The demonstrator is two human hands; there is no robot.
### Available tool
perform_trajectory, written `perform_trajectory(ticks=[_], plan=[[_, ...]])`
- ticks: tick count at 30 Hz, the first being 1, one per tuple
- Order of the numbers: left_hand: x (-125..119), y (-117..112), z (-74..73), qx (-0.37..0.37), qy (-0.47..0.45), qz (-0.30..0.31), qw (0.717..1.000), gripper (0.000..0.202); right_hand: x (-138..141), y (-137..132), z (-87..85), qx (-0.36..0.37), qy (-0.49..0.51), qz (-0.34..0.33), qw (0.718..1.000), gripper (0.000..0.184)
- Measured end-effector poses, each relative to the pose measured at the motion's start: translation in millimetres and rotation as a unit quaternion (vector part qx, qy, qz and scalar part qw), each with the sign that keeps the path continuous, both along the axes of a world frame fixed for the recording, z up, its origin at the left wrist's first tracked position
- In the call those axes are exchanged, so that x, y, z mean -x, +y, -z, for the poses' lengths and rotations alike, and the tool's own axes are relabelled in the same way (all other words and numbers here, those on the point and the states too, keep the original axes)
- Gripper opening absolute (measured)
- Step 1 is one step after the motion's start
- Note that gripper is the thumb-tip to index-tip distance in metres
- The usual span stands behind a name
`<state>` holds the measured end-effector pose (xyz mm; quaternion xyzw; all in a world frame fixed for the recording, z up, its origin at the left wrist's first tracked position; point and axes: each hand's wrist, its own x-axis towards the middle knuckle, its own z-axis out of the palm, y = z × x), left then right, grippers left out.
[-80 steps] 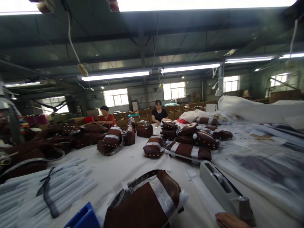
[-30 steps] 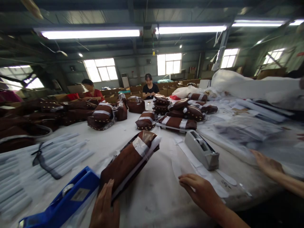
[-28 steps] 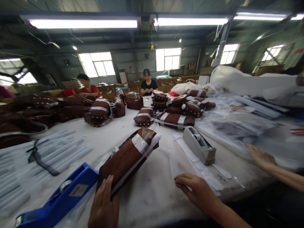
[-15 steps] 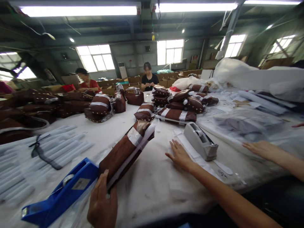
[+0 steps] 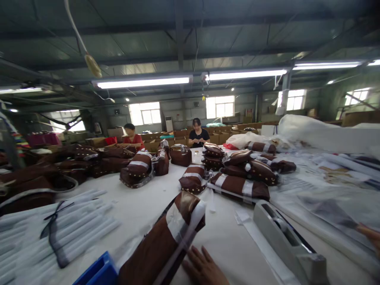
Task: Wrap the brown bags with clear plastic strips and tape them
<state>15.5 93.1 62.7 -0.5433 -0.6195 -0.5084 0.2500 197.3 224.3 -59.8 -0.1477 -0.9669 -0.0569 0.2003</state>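
One brown bag lies beside the right hand, fingers spread; the left hand's state I cannot tell

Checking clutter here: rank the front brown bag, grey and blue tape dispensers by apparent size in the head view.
1. Front brown bag
2. Grey tape dispenser
3. Blue tape dispenser, visible part only
The picture's edge crops all three.

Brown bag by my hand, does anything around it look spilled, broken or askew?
Nothing visible looks spilled or broken. The brown bag lies diagonally on the table, beside the right hand; a loose-looking white strip beside the grey tape dispenser seems untidy.
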Motion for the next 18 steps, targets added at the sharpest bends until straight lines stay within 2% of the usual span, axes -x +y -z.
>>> perform_trajectory(ticks=[2, 4, 6, 8, 11, 13, 16, 18], plan=[[-10.2, 38.4, -14.2, -0.010, 0.008, 0.021, 1.000, 0.033, 8.8, 14.3, 19.5, -0.122, 0.039, -0.003, 0.992, 0.038], [-21.1, 73.4, -24.9, -0.017, 0.012, 0.041, 0.999, 0.029, 12.3, 21.8, 31.8, -0.198, 0.075, -0.013, 0.977, 0.038], [-30.4, 102.0, -31.6, -0.026, 0.012, 0.058, 0.998, 0.026, 12.1, 24.1, 36.8, -0.233, 0.096, -0.019, 0.968, 0.039], [-36.4, 123.1, -35.6, -0.037, 0.008, 0.070, 0.997, 0.033, 10.8, 23.6, 36.8, -0.243, 0.098, -0.018, 0.965, 0.039], [-39.2, 143.3, -38.8, -0.059, -0.004, 0.080, 0.995, 0.038, 9.8, 20.9, 33.0, -0.232, 0.090, -0.013, 0.968, 0.039], [-38.5, 151.8, -40.3, -0.075, -0.014, 0.081, 0.994, 0.029, 10.3, 18.5, 30.4, -0.226, 0.086, -0.008, 0.970, 0.040], [-36.2, 158.8, -42.0, -0.094, -0.026, 0.079, 0.992, 0.071, 11.4, 15.2, 28.2, -0.222, 0.083, 0.002, 0.972, 0.042], [-32.8, 157.6, -42.4, -0.101, -0.033, 0.072, 0.992, 0.075, 11.5, 13.9, 28.7, -0.212, 0.079, 0.007, 0.974, 0.041]])
